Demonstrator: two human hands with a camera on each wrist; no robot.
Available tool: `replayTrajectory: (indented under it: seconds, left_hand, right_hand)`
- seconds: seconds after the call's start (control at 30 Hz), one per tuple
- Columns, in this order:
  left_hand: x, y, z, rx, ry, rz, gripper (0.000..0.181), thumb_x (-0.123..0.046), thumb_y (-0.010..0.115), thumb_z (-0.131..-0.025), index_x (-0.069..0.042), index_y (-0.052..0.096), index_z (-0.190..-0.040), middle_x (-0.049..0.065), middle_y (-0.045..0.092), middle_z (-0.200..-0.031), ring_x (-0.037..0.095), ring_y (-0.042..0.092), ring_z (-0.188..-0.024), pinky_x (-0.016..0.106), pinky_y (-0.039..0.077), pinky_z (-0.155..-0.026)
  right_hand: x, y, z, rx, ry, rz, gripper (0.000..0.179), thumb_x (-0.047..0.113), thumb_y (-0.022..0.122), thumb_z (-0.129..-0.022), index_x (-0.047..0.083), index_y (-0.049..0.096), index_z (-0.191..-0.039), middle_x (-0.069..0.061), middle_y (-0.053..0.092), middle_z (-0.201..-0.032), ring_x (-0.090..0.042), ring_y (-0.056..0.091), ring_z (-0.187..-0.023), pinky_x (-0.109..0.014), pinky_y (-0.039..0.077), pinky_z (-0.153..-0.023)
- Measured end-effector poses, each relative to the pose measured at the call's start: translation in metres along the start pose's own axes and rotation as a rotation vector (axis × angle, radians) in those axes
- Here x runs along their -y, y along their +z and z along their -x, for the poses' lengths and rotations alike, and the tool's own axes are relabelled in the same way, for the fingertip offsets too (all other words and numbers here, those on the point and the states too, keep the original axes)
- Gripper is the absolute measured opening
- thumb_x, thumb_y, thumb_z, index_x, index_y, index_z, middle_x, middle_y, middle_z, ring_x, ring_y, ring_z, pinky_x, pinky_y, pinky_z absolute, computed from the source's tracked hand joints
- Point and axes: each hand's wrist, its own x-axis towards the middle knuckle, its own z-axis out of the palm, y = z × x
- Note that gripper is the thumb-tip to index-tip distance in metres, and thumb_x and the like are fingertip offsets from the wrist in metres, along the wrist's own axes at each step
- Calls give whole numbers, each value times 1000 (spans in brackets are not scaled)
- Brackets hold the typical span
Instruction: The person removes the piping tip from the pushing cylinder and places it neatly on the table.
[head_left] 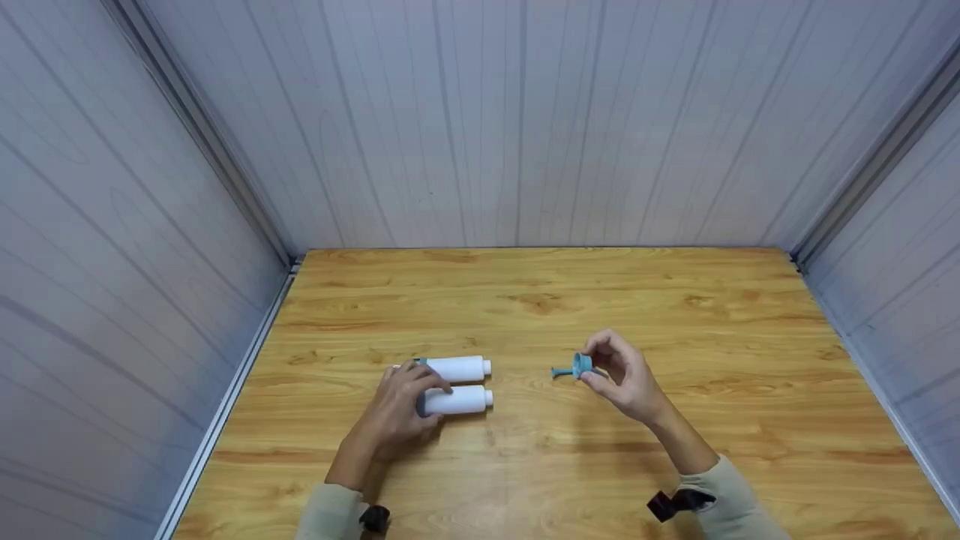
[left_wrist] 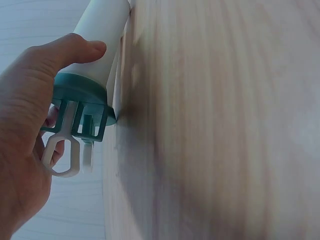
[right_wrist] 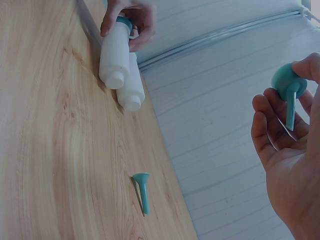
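Note:
Two white plastic bottles lie side by side on their sides, necks pointing right in the head view. My left hand (head_left: 397, 399) grips the nearer bottle (head_left: 463, 400), and its fingers reach across toward the farther bottle (head_left: 463, 368). In the left wrist view the thumb presses on the bottle's white body beside a dark green collar (left_wrist: 80, 89) with white loops (left_wrist: 75, 155). My right hand (head_left: 632, 386) pinches a small teal funnel (right_wrist: 286, 82) at its cup between thumb and fingers. Beneath it, a second teal funnel (right_wrist: 143, 194) lies on the table.
The wood-grain table (head_left: 720, 330) extends around both hands. Pale panelled walls (head_left: 525, 127) stand at the back and both sides, with a metal rail (head_left: 225, 401) along the left edge.

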Motion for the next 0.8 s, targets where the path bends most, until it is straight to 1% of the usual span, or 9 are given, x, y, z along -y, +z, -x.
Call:
replayTrajectory:
  seconds: [0.07,0.27,0.47,0.63,0.7,0.8]
  left_hand:
    - [1,0,1,-2,-4,2,36,-21,98,-84,-24,81,-115,2,80,-126,28,66,-122,54,50,-103]
    - [2,1,2,-4,14,-11,34,-22,99,-83,-24,81,-113,0,82,-124,26,64,-120,53,47,-101]
    - [2,0,2,0,15,-6,35,-23,99,-83,-24,81,-113,-1,82,-124,26,64,-120,56,47,-106]
    - [2,0,4,4,8,9,34,-25,99,-83,-25,82,-113,-1,83,-124,25,63,-120,53,45,-104]
    - [2,0,5,1,8,17,34,-25,99,-83,-25,83,-113,-1,83,-123,25,63,-120,54,45,-104]
    - [1,1,7,-10,18,18,33,-24,99,-84,-26,83,-113,-2,83,-123,26,64,-120,58,47,-107]
  right_hand:
    - [0,0,0,1,-10,2,29,-30,56,-90,-23,51,-117,7,70,-112,-2,68,-101,-18,60,-89]
    - [0,-2,-1,4,18,8,26,-27,59,-93,-21,52,-117,5,70,-110,-1,69,-101,-18,60,-88]
    - [-1,-3,-1,14,1,21,26,-25,60,-93,-21,52,-117,-3,69,-107,-1,69,-102,-18,60,-86]
    - [-1,-2,0,18,1,28,27,-25,61,-93,-20,52,-117,-16,66,-101,-2,70,-101,-19,60,-85]
    - [-2,-2,0,18,-1,28,27,-26,60,-92,-21,52,-117,-16,66,-101,-2,70,-101,-19,60,-85]
    - [-1,-2,1,12,17,16,28,-28,58,-91,-21,51,-117,-3,71,-104,0,71,-100,-18,60,-86]
